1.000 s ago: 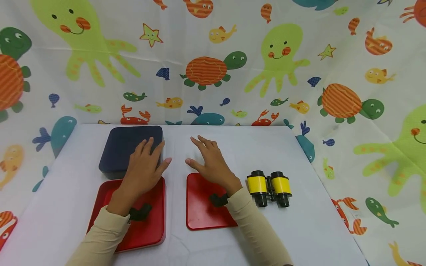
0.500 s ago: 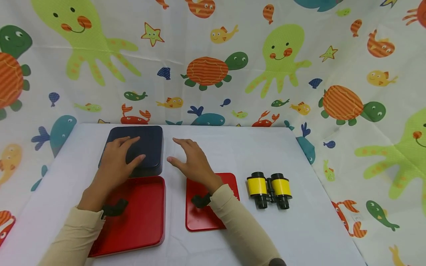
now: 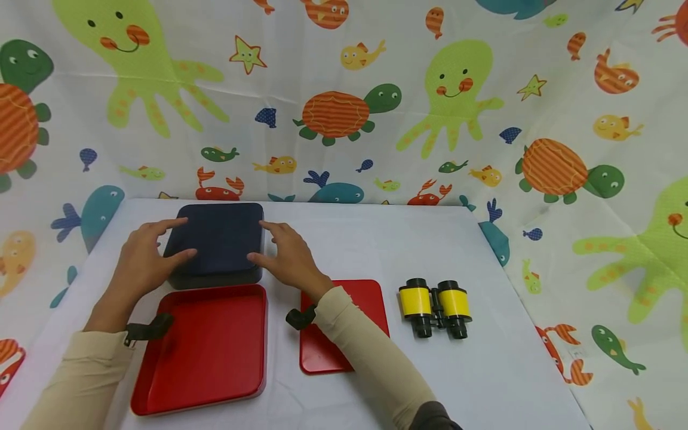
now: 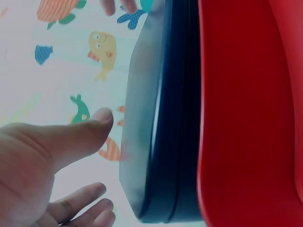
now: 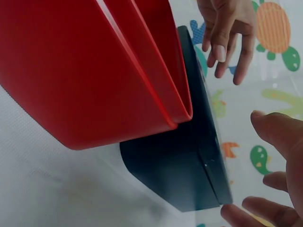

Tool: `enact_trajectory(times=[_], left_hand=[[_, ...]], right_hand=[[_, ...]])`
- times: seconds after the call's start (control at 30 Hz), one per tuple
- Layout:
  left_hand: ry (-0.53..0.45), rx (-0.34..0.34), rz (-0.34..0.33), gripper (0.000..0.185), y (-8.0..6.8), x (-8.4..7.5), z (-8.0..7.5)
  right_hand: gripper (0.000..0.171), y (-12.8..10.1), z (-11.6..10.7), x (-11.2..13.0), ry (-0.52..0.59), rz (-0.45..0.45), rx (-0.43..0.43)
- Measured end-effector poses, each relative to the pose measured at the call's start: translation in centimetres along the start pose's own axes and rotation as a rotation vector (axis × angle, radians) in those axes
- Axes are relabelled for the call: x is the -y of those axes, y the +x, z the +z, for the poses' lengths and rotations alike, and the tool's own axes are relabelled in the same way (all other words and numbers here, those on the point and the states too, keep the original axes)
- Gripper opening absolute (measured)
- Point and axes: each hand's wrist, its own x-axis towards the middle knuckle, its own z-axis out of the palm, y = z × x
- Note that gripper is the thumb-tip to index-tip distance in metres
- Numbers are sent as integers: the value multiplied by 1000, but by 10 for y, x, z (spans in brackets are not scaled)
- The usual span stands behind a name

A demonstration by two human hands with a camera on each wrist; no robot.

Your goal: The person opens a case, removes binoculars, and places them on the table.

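A dark blue lidded box (image 3: pixel 223 236) lies at the back left of the white table. My left hand (image 3: pixel 141 257) is at its left side, thumb and fingers spread over the lid's edge. In the left wrist view, that thumb (image 4: pixel 83 142) stands apart from the box. On the opposite side, my right hand (image 3: pixel 292 260) has its thumb and forefinger held apart near the lid's right edge. Its thumb (image 5: pixel 277 130) shows clear of the lid in the right wrist view. Right in front of the blue box sits a red open box (image 3: pixel 215 349), with nothing inside it.
A smaller red flat lid or tray (image 3: pixel 371 304) lies partly under my right forearm. Black and yellow binoculars (image 3: pixel 454 300) stand to its right. Behind the table hangs a curtain (image 3: pixel 344 65) printed with sea animals.
My left hand has moved left, from over the red box and blue lid to the blue box's left side. My right hand has moved left toward that box's right edge. The boxes stay put.
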Motion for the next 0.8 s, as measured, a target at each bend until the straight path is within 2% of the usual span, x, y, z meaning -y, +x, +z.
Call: enact_trajectory(times=[0.23, 0.4, 0.63, 0.8], left_hand=[[1, 121, -80, 86, 5, 16, -6], [-22, 173, -102, 89, 7, 24, -7], [-50, 187, -104, 87, 9, 34, -4], [-49, 172, -112, 86, 10, 33, -4]], right_hand=[[76, 6, 8, -1, -9, 46, 44], [76, 10, 12, -2, -15, 82, 68], [75, 14, 16, -3, -12, 92, 97], [74, 17, 17, -4, 2, 82, 85]])
